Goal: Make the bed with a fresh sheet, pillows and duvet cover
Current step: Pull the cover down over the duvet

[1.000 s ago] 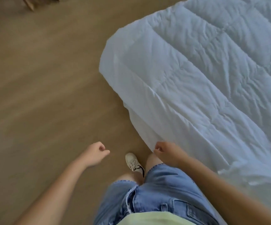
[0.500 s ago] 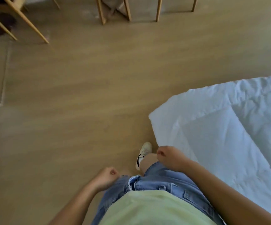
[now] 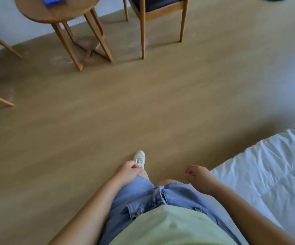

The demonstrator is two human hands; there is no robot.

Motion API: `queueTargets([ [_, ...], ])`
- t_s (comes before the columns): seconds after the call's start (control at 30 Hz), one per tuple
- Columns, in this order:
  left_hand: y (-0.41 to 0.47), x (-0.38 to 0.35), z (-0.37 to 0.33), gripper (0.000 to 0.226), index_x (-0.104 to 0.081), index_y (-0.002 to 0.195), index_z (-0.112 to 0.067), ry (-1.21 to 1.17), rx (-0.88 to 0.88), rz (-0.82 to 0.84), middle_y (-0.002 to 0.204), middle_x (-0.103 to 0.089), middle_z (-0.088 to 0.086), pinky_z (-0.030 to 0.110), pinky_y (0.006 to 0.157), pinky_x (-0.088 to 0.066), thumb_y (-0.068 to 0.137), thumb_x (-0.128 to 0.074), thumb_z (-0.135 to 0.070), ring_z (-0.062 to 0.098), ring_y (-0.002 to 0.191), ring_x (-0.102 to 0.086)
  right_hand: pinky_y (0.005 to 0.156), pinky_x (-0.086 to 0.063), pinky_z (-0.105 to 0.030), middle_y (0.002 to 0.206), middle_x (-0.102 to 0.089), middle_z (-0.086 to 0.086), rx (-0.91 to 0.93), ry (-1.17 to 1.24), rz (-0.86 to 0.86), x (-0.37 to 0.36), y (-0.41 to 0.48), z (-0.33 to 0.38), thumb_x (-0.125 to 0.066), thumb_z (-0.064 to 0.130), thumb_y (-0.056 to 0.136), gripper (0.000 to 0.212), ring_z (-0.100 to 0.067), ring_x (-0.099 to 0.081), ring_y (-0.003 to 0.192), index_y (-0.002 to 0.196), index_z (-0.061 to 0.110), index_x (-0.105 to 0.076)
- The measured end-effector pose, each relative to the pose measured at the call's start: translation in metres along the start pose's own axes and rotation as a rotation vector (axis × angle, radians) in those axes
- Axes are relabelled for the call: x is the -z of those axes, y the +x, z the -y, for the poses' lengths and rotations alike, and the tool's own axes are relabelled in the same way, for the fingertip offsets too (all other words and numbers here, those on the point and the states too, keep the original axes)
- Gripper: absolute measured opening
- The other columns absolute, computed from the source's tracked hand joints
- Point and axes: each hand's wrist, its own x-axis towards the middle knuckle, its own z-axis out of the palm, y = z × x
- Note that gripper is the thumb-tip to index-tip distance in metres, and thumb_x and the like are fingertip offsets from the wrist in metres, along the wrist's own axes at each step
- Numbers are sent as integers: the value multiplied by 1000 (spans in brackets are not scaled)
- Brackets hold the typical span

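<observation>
On the floor (image 3: 107, 112), a white quilted duvet (image 3: 266, 165) lies spread at the near right corner. A round counter (image 3: 69, 11) and a chair (image 3: 162, 12) stand at the far edge. The left hand (image 3: 128, 171) and right hand (image 3: 198, 175) hang empty, fingers loosely curled, the right just beside the duvet's edge.

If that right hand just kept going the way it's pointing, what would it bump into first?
Probably only the wooden floor: the right hand points forward, away from the white duvet. Depth is unclear; the chair stands far beyond.
</observation>
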Motion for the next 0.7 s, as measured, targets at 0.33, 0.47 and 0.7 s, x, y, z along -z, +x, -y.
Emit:
queueTargets([
  [0.33,174,70,-272,18,-53,73,-17,614,-83,220,82,-61,7,23,65,-36,90,-58,-19,19,72,-49,79,-51,-32,102,-64,-1,-247,417,-133,158,91,-58,-43,25,93,26,-17,-59,86,112,18,-60],
  [0.47,226,16,-402,10,-57,84,-11,720,-148,227,90,-61,10,24,68,-37,92,-57,-17,19,79,-51,78,-47,-34,100,-64,-6,-270,559,-169,241,123,-132,-45,22,92,22,-22,-59,88,101,11,-62],
  [0.7,273,-108,-645,14,-61,91,-15,1048,-364,338,97,-64,2,30,77,-43,91,-53,-27,21,93,-58,70,-44,-29,91,-61,0,-418,788,-369,408,126,-280,-47,22,93,15,-17,-57,84,95,15,-60],
])
